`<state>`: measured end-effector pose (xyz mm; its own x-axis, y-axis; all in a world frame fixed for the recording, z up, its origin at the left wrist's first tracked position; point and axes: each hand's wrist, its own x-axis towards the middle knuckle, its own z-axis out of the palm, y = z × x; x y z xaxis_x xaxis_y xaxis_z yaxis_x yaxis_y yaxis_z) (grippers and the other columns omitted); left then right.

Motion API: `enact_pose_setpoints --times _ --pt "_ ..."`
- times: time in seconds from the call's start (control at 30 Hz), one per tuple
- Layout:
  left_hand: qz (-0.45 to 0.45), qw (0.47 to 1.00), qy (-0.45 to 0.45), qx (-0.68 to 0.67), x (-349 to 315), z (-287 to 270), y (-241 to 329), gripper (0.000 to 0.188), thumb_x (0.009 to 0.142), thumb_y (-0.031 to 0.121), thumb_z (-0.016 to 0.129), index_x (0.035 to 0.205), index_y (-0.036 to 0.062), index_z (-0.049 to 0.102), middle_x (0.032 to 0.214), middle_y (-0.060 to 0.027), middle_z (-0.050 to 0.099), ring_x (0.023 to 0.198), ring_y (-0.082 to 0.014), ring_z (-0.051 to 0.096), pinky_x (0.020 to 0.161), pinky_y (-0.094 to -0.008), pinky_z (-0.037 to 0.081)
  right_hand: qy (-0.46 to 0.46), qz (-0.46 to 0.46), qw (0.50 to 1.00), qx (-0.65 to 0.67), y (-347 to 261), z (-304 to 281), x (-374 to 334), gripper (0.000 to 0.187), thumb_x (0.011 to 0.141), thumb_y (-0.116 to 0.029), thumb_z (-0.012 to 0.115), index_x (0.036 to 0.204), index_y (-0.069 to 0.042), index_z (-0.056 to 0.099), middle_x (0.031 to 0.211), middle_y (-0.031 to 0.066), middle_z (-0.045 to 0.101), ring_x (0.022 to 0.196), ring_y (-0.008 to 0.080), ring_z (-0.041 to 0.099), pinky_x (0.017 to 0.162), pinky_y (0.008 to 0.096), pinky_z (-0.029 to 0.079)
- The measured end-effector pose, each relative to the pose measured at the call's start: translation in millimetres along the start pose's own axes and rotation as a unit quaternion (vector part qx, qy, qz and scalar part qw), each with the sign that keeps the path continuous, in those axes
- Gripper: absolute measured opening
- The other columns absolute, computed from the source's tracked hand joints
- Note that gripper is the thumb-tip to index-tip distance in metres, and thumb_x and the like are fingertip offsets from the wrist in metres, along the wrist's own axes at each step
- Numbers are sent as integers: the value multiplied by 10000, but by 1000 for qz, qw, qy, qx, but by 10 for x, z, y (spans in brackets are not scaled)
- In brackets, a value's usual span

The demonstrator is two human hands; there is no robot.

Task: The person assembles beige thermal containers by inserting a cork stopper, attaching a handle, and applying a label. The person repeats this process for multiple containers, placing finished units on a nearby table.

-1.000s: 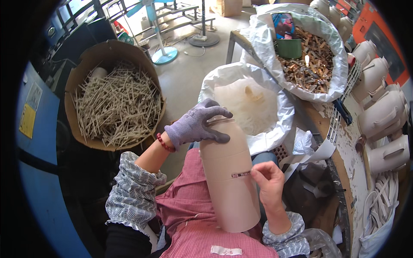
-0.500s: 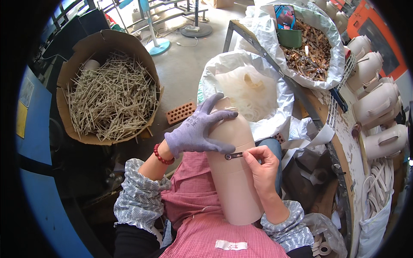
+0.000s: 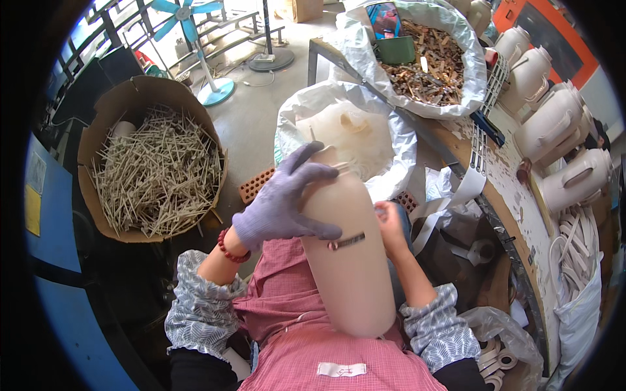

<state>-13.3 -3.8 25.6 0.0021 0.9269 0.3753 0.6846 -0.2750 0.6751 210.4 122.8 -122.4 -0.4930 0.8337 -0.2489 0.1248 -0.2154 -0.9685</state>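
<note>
— One box (image 3: pixel 145 94) of sticks (image 3: pixel 156 173) at left, a fan (image 3: pixel 189 27) at upper left. Next?
— A white sack (image 3: pixel 396 166) at upper centre, pale jugs (image 3: pixel 551 130) at right.
— Anything in the way?
— The gloved left hand (image 3: pixel 277 205) grasps the shoulder of the bottle (image 3: pixel 355 280), partly covering its neck. The bottle, mid-frame over the apron (image 3: pixel 280 283), hides some of the curled right hand (image 3: pixel 390 228); I can't tell whether that holds anything.
— Which way's it pointing?
— Neck toward upper left, long axis slanting to lower right.

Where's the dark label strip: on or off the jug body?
On: dark label strip lies across the jug body, right hand apart.
</note>
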Motion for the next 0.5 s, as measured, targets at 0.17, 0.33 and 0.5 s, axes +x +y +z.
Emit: enact_pose_setpoints --times 0.17,0.33,0.5 --pt "-3 907 169 -385 -218 -297 307 646 825 240 717 1350 18 413 1304 -149 497 1239 -258 487 1028 -403 428 -248 50 909 330 -197 203 53 256 968 -201 583 1152 -27 548 971 59 599 801 85 560 666 231 494" --pt "-67 930 356 -56 -437 -1057 794 831 868 565 602 1431 14 338 1272 -238 545 1122 -299 594 933 -428 508 -152 -323 925 129 -1097 772 -492 329 892 -82 660 1186 -23 525 965 71 654 833 141 630 730 274 516" --pt "-168 928 140 303 -969 -1406 1018 391 836 399 649 954 29 694 1200 -130 612 1316 -364 424 1089 -507 333 -249 -438 862 57 -634 1115 -443 334 799 -160 748 1091 -61 619 1015 122 646 879 269 635 820 343 502"
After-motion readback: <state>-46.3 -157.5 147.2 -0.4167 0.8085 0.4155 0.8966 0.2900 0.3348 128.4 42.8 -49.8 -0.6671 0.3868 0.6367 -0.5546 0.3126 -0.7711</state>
